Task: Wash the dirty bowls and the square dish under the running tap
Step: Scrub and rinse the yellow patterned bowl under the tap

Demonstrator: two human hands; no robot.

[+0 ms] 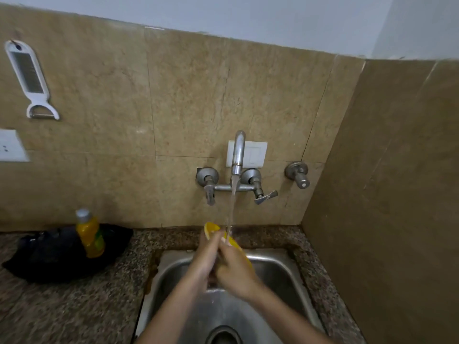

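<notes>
A yellow bowl (235, 243) is held tilted above the steel sink (275, 274), right under the stream from the wall tap (238, 155). My left hand (207, 256) grips the bowl's left rim, fingers curled over its edge. My right hand (234, 271) holds the bowl from the near side, fingers wrapped on it, and covers most of it. Water runs onto the bowl and my fingers. No other bowl or square dish shows.
A yellow dish-soap bottle (90, 235) stands on a black cloth (49, 256) on the granite counter (74, 306) to the left. A white peeler-grater (29, 78) hangs on the tiled wall. The sink drain (223, 336) lies below. A tiled side wall (385, 194) closes the right.
</notes>
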